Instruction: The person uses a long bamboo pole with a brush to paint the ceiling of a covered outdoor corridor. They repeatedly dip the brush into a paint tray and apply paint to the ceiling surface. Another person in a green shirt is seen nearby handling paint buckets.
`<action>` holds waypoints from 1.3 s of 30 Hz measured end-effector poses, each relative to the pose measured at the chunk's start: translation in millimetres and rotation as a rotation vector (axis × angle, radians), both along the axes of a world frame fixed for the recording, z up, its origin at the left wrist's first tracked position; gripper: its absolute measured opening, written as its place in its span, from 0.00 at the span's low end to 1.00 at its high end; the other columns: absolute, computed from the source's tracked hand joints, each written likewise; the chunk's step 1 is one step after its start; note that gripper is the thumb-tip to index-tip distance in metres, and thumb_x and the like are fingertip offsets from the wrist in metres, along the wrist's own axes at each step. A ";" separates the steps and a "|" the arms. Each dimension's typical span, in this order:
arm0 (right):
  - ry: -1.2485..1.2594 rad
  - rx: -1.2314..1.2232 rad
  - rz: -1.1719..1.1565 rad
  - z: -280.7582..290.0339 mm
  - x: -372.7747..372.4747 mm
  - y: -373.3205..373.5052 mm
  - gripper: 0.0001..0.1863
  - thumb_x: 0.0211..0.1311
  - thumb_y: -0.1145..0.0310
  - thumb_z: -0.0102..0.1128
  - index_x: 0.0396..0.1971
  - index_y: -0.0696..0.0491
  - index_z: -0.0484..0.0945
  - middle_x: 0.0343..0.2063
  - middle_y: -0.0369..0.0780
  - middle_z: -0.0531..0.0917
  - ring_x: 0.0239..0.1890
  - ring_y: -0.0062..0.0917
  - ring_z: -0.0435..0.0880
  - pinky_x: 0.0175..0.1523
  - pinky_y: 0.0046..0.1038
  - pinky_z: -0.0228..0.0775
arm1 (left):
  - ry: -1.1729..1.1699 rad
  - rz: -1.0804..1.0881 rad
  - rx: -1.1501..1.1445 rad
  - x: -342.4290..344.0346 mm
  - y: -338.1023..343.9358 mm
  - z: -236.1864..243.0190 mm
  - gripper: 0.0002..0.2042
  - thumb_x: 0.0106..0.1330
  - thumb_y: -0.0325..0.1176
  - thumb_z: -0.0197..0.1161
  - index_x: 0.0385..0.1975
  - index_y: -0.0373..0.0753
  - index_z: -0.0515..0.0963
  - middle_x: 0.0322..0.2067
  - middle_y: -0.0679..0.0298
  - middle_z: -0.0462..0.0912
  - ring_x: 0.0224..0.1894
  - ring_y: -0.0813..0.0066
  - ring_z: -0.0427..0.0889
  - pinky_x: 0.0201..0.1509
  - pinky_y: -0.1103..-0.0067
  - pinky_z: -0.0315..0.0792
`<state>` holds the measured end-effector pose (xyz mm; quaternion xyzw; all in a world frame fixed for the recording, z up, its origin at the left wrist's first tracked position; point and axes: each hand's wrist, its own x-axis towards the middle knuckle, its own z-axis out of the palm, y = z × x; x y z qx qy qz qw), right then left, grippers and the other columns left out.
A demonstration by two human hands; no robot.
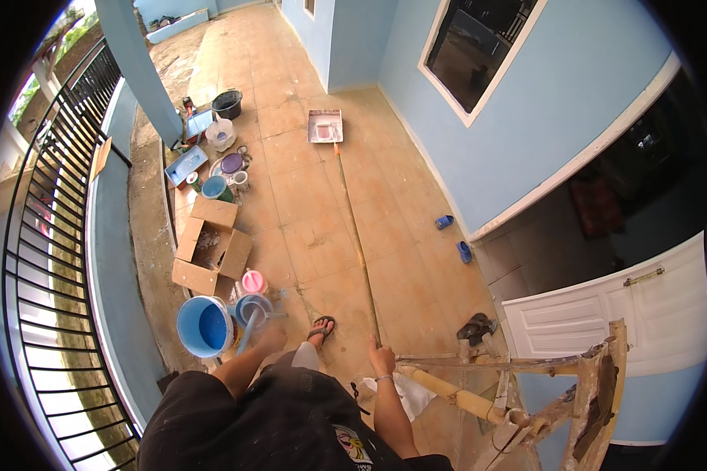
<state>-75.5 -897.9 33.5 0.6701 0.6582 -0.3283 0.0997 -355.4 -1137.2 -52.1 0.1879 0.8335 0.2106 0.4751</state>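
My right hand (382, 358) is closed round the near end of a long wooden pole (355, 228). The pole runs forward along the tiled floor to a paint roller (327, 132), which lies in a white paint tray (313, 124) smeared with pale paint. On the left, my left hand (272, 339) is smeared by motion, its fingers unclear. It is beside a blue-grey dipper-like container (253, 308) with a pale stick-like piece (250, 326) across it. Whether the hand grips either cannot be made out. A large bucket of blue paint (214, 326) stands just left of them.
An opened cardboard box (235, 255) and pink-lidded container (253, 281) sit ahead on the left, with several paint pots beyond. A bamboo frame (479, 400) stands close on my right. Blue sandals (464, 252) lie near the doorway; a black railing (59, 188) runs along the left.
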 end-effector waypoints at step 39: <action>0.940 0.324 0.134 137.0 176.7 -154.5 0.17 0.63 0.60 0.62 0.32 0.62 0.84 0.22 0.45 0.80 0.29 0.31 0.81 0.35 0.39 0.72 | 0.037 -0.369 0.329 166.2 -74.5 80.4 0.37 0.63 0.34 0.71 0.72 0.39 0.62 0.55 0.49 0.82 0.46 0.62 0.86 0.47 0.67 0.81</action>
